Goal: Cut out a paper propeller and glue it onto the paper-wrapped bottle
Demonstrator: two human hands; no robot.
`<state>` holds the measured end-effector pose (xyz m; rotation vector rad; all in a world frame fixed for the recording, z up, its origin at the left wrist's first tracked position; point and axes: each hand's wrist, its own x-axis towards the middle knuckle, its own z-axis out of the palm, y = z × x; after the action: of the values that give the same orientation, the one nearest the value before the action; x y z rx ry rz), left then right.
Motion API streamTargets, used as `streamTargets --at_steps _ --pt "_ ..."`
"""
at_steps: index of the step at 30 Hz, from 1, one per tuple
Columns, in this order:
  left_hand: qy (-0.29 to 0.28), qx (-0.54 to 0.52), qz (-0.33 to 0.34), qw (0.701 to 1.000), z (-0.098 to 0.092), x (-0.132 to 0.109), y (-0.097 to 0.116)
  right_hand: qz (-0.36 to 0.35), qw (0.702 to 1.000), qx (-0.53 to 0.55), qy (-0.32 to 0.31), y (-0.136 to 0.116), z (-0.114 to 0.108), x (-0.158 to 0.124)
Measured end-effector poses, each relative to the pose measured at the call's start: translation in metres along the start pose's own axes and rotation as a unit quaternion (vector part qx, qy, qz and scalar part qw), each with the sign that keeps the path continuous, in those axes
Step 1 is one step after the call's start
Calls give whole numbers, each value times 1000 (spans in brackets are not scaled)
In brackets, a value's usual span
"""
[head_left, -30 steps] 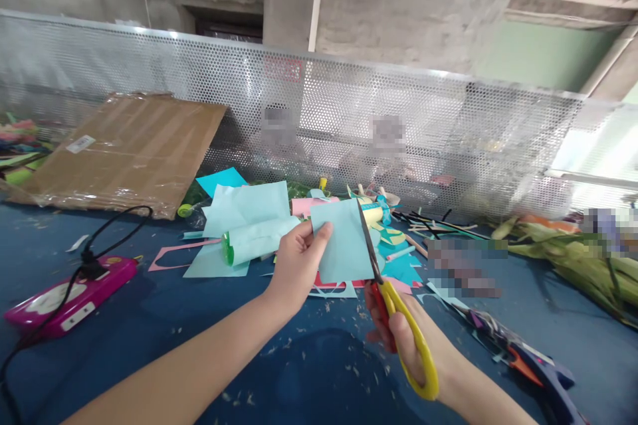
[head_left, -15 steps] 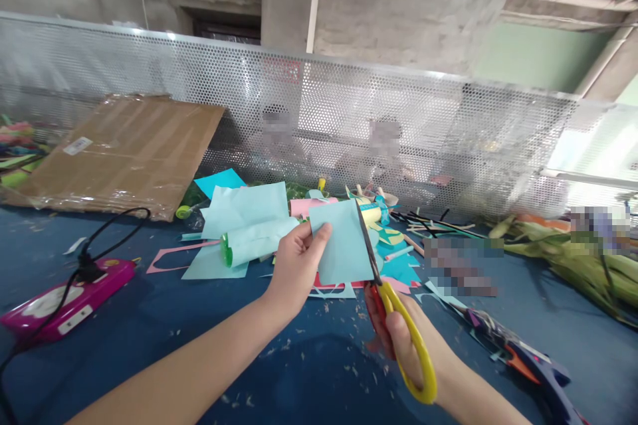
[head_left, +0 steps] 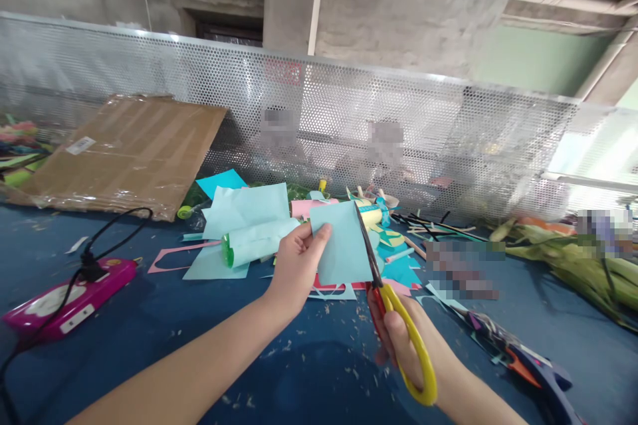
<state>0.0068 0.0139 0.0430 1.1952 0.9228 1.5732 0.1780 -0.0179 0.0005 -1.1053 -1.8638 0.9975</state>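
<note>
My left hand (head_left: 296, 267) pinches the left edge of a light blue paper sheet (head_left: 341, 244) and holds it up above the blue table (head_left: 149, 319). My right hand (head_left: 406, 340) is closed through the yellow and red handles of a pair of scissors (head_left: 393, 309). The dark blades run up along the sheet's right edge, closed on the paper. Behind the sheet lies a heap of paper scraps (head_left: 249, 222) in light blue, pink and teal.
A pink power strip (head_left: 67, 302) with a black cable lies at the left. Wrapped cardboard (head_left: 124, 153) leans on the perforated metal screen (head_left: 349, 119). A glue gun (head_left: 533, 365) lies at the lower right, green leaves (head_left: 573, 259) at the far right. Paper crumbs dot the table.
Hardly anything has moved. The scissor blades sit slightly further up the sheet's right edge and my right hand has shifted a little.
</note>
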Motion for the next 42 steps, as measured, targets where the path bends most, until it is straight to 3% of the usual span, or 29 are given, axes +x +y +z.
streamTargets --at_steps 4,11,17,28,33,38,40,42 --pt "-3 -8 -11 1000 0 0 1 30 999 26 -1 3 0 0" --pt "-30 -6 -19 999 0 1 -5 -42 999 18 -9 18 -6 -1" --pt "-42 -3 -23 999 1 1 -6 -68 997 -29 -9 11 -10 0" --pt "-36 -18 -32 999 1 1 -5 2 1000 24 17 8 -4 2" --pt "-25 2 -43 999 -1 4 -7 50 997 -2 61 -5 -2 1" --pt "-63 13 -86 994 -3 8 -12 90 992 -34 77 1 -21 16" --pt "-85 17 -121 989 -4 12 -14 122 989 21 79 8 -32 24" --pt "-91 1 -157 983 -6 16 -15 137 983 123 28 10 -41 29"
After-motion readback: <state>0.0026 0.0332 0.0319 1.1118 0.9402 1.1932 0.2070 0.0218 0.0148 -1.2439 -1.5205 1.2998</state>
